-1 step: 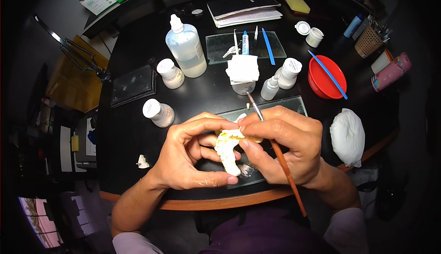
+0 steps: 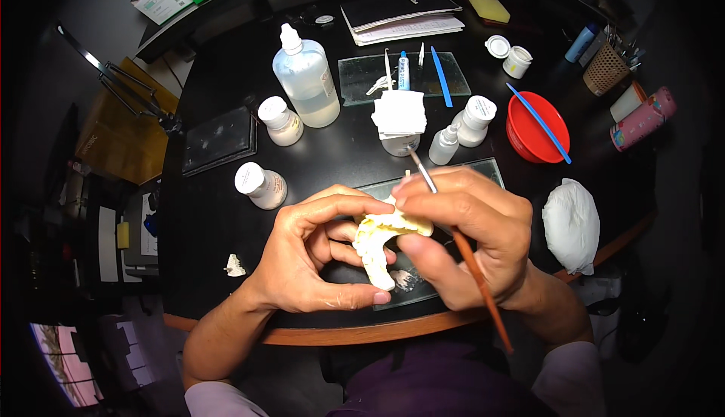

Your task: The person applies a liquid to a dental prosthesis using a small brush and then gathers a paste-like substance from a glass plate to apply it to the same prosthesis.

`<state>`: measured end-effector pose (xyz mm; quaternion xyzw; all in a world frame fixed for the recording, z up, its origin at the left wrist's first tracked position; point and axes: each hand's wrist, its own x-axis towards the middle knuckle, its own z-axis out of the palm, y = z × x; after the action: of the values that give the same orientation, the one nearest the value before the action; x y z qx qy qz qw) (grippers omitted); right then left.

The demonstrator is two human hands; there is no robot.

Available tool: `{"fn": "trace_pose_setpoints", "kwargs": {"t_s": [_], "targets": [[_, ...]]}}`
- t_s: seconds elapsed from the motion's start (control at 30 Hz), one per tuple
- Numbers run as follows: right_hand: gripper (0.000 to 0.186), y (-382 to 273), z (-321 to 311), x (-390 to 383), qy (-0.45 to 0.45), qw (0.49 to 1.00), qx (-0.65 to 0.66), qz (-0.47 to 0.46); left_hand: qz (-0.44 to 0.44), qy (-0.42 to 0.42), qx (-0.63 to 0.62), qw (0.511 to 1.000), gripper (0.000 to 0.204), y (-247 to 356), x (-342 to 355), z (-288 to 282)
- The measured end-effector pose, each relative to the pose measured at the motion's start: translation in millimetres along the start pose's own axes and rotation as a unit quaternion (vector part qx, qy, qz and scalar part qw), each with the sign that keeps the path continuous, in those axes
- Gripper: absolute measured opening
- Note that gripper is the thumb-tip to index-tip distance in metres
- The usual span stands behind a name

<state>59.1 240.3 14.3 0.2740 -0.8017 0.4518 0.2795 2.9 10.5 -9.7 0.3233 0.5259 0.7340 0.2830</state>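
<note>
My left hand (image 2: 302, 255) is closed around a pale cream, horseshoe-shaped dental cast (image 2: 374, 262), fingers above and behind it, thumb at its lower end. My right hand (image 2: 472, 217) holds a paintbrush (image 2: 476, 273) with a brown handle; its pale tip points up toward the paper-topped container. The right fingertips are at the cast's upper part, though contact is unclear, and the thumb is slightly blurred. Beneath lies a glass slab (image 2: 483, 172) with whitish residue, partly hidden by both hands.
Around stand white-capped jars (image 2: 260, 183), a large bottle (image 2: 306, 85), a dropper bottle (image 2: 443, 145), papers on a container (image 2: 399, 111), a red bowl (image 2: 529, 134) with a blue stick, and a white bundle (image 2: 570, 224). A rear glass slab (image 2: 355, 73) holds tools. The desk edge (image 2: 355, 334) is near me.
My right fingertips have shifted slightly upward and my thumb has moved right, uncovering more of the cast. The brush has moved slightly right. My left hand is almost still.
</note>
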Motion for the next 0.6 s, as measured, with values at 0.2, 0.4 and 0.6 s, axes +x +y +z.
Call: {"fn": "trace_pose_setpoints", "kwargs": {"t_s": [0.2, 0.4, 0.6], "targets": [[0.023, -8, 0, -10, 0.090, 0.987, 0.125, 0.043, -0.001, 0.003, 0.010, 1.000, 0.072, 2, -1, 3], [0.019, -9, -2, -7, -0.002, 0.996, 0.080, -0.036, 0.010, 0.018, 0.007, 1.000, 0.070, 3, -1, 5], [0.020, -8, 7, -11, 0.027, 0.995, 0.100, 0.004, 0.001, 0.026, 0.014, 1.000, 0.070, 5, -3, 5]]}}
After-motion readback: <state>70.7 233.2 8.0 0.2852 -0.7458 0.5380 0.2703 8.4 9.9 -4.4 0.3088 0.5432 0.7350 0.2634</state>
